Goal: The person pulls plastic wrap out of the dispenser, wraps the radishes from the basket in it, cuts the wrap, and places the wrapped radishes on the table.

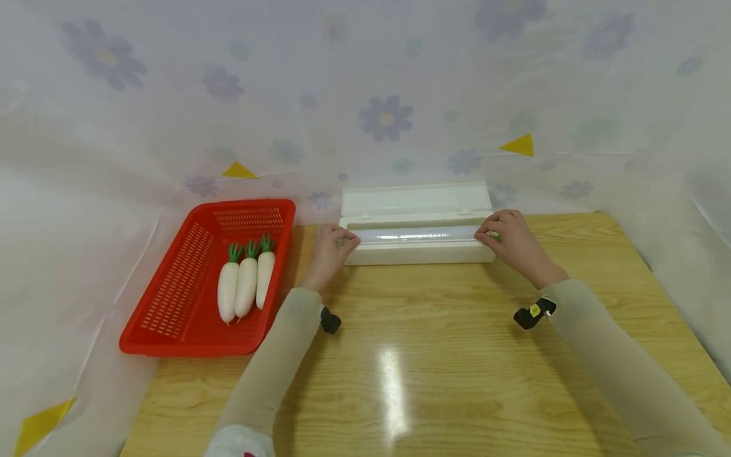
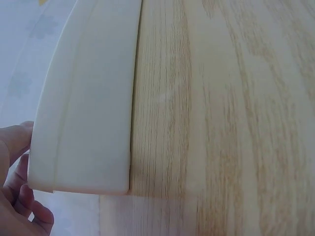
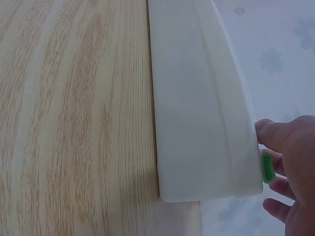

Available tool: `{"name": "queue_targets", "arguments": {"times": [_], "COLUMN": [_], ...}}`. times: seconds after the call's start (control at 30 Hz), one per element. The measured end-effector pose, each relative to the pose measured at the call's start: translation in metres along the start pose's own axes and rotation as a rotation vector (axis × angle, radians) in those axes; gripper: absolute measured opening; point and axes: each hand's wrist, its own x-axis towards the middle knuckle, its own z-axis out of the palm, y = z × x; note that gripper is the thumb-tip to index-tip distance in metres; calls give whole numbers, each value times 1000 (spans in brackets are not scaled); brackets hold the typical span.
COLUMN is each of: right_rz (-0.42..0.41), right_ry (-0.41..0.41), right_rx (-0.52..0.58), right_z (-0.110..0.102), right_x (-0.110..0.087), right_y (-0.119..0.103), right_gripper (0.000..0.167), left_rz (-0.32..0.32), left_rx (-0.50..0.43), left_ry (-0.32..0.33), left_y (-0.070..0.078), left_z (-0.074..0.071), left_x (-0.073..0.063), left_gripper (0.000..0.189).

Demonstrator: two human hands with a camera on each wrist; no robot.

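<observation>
A long white cling film box point(image 1: 419, 255) lies on the table with its lid point(image 1: 415, 198) raised at the back. Inside it runs a shiny roll of cling film point(image 1: 419, 234). At the left end, my left hand point(image 1: 331, 251) pinches the film's edge between thumb and curled fingers. My right hand point(image 1: 514, 244) does the same at the right end. In both wrist views the thumbs lie at the box's upper edge, and the film is hidden behind the box wall. A small green piece point(image 3: 267, 168) shows at the right end beside my right fingers.
Left of the box stands a red plastic basket point(image 1: 171, 346) holding three white radishes point(image 1: 246, 287) with green tops. A flowered sheet point(image 1: 385, 70) hangs close behind the box. Wooden tabletop point(image 1: 445, 355) extends in front, between both forearms.
</observation>
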Motion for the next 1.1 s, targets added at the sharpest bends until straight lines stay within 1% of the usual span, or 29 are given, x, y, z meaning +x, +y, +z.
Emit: {"name": "queue_targets", "arguments": {"times": [0.2,0.4,0.6,0.67,0.83,0.9,1.0,1.1], "right_rz": [29,76,98,113,197,224,250,246], "right_ry": [-23,-80,-107,-131,-227,-248,-249,-225], "right_rx": [-9,-12,-4,1,7,10,13,1], "right_z": [1,-1,-6,-7,-8,-8,-6,-3], "right_x": [1,4,9,11,15,16,18,21], "right_y": [-1,-2,-8,-7,-6,-6,-5,-5], "right_gripper": [7,11,15,17,25,27,27,24], "left_rz": [29,72,128,137,111,98,90,83], "left_rx": [5,1,-5,-1,15,23,30,16], "left_ry": [4,7,38,48,49,46,40,35], "left_y": [2,1,0,1,4,5,8,11], "left_z": [0,0,0,0,-2,-3,-4,-6], "left_x": [2,4,7,8,11,11,12,12], "left_gripper": [21,20,18,17,18,18,19,20]}}
